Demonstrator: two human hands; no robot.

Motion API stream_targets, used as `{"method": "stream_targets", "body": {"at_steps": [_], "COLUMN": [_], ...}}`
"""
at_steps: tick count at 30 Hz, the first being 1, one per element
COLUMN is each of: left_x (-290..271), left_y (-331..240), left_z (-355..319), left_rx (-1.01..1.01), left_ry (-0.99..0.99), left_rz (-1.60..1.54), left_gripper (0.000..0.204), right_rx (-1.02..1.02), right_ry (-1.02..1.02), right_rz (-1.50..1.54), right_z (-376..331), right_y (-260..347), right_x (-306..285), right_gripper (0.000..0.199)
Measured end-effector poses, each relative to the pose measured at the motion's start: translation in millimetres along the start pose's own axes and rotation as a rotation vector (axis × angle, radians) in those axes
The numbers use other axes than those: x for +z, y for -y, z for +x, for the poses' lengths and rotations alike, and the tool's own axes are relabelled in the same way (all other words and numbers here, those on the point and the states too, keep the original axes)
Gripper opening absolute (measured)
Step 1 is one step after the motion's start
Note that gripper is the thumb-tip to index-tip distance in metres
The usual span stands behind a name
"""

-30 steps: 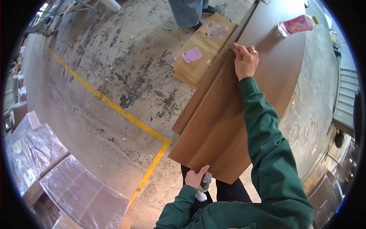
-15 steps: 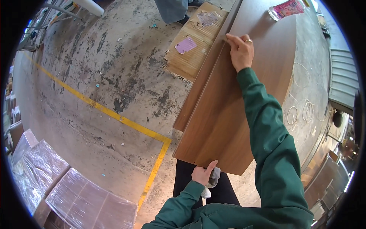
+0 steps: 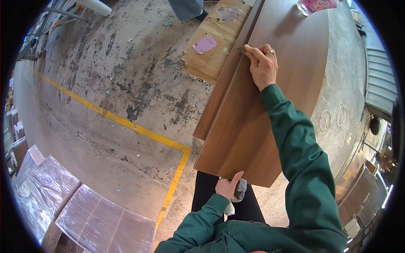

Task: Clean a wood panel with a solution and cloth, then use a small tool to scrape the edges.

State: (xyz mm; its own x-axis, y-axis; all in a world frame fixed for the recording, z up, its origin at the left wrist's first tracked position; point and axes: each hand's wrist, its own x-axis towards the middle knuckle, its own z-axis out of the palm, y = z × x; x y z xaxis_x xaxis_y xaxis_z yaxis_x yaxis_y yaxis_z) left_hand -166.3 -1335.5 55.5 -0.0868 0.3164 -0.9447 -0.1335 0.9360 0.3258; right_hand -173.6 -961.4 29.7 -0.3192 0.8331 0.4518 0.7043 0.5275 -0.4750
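Observation:
A brown wood-grain board stretches away from me, stacked on another brown board that sticks out along its left side. My right hand is over the top board's left edge, fingers pinched on a small flat dark piece; its exact kind is hard to make out. The piece meets the edge. At the board's near end, my left hand is closed around a crumpled grey-white cloth, thumb up beside the board's end.
A clear bottle with a pink label stands at the board's far end. Worn cardboard lies left of the boards. A person's leg is beyond it. Film-wrapped panels are stacked at lower left, past yellow floor tape. Cords lie right.
My right hand has slid a little toward me along the board's left edge, and the dark piece now shows at its fingertips. My left hand still keeps the cloth. The view has shifted slightly.

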Motion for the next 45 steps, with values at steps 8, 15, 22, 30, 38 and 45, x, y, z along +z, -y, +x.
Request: {"method": "stream_targets", "body": {"at_steps": [8, 15, 22, 30, 38, 45], "left_x": [7.2, -4.0, 3.6, 2.0, -0.2, 4.2], "left_y": [-7.8, -15.3, -8.7, -21.1, -9.9, -18.7], "left_z": [-3.7, -7.8, -6.7, -9.8, -7.3, -9.6], "left_rx": [0.055, -0.032, 0.051, 0.07, -0.022, 0.006], "left_ry": [-0.065, 0.014, -0.02, -0.033, -0.002, -0.009], "left_rz": [-0.112, 0.022, -0.159, -0.097, -0.02, -0.069], "left_gripper": [0.052, 0.068, 0.054, 0.058, 0.056, 0.057], "right_rx": [0.056, -0.049, -0.048, -0.003, -0.121, -0.006], "right_ry": [-0.038, 0.033, 0.023, 0.004, 0.207, 0.033], "right_rz": [-0.058, 0.031, 0.009, 0.043, 0.091, 0.035], "right_z": [30.2, -6.0, -8.9, -16.2, -90.0, -51.7], "right_y": [-20.4, 4.5, 8.5, 9.5, 78.0, 43.4], "right_x": [2.6, -5.4, -7.2, -13.8, -36.9, -24.4], "right_gripper": [0.015, 0.016, 0.018, 0.019, 0.033, 0.022]}}
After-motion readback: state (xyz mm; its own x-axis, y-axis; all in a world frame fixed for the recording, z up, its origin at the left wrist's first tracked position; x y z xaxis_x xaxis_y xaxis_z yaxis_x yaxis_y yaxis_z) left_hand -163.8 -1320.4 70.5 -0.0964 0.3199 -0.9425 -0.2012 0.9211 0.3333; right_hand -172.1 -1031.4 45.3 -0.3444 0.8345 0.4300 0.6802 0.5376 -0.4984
